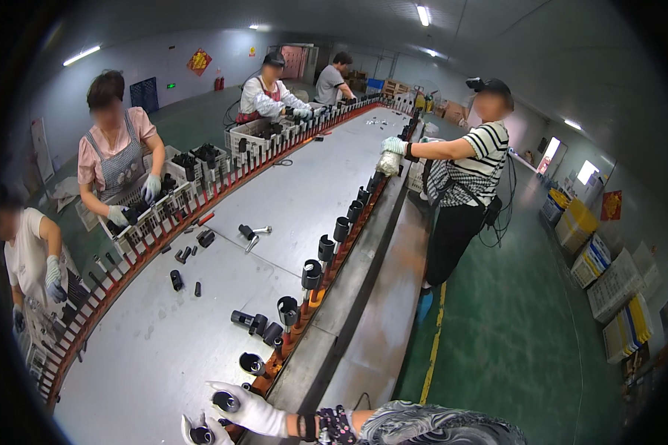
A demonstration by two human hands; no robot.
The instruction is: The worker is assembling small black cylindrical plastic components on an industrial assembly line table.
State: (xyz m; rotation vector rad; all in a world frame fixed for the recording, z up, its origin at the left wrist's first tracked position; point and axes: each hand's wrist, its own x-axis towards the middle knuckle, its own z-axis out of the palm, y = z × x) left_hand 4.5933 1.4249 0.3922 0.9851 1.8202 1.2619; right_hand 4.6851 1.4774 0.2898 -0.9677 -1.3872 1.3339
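1 black tube (226, 402) sits gripped in the right hand (258, 415). The left hand (217, 429) holds a similar black tube (201, 436).

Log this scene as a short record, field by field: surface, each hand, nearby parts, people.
Surface: long grey table
Left hand: white-gloved, at the lower edge, holding a hollow black part
Right hand: white-gloved, holding a black tube-like piece
Right edge: row of open-topped black cups
Loose on surface: scattered black fittings, silver metal pieces
Co-workers: five visible; four along the left side, one in a striped top on the right
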